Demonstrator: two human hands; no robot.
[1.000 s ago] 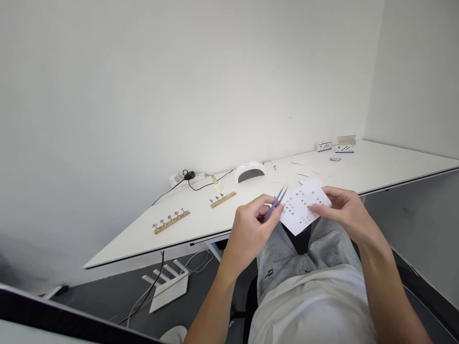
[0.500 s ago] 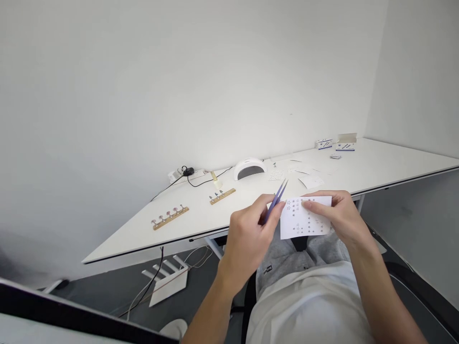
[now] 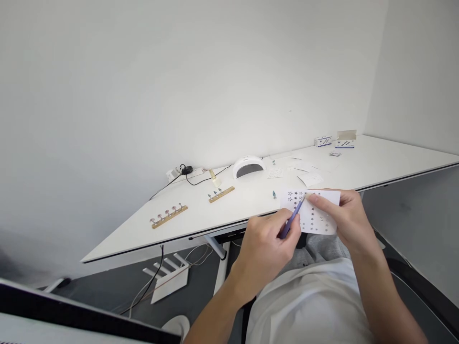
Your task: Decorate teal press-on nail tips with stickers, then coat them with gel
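The left hand [image 3: 270, 244] grips a pair of purple tweezers [image 3: 294, 215] between thumb and fingers, the points angled up and away toward the right thumb. The right hand [image 3: 350, 220] pinches a white sheet [image 3: 311, 219] printed with rows of small dark stars, some solid and some outlined, its thumb lying across the front near the top edge. The sheet is held above the lap, just off the near edge of the white worktop [image 3: 251, 197]. The tweezer points are near the thumb tip; they seem to meet the sheet, though they are too small to be sure. Just beyond the sheet's left corner stands a small green-tipped piece [image 3: 274, 195]. Farther back lie a loose white sheet [image 3: 311, 179] and a white arched lamp [image 3: 248, 167]. To the left, 2 wooden strips carry upright pieces: 3 on the nearer strip [image 3: 222, 195] and 5 on the farther strip [image 3: 169, 218].
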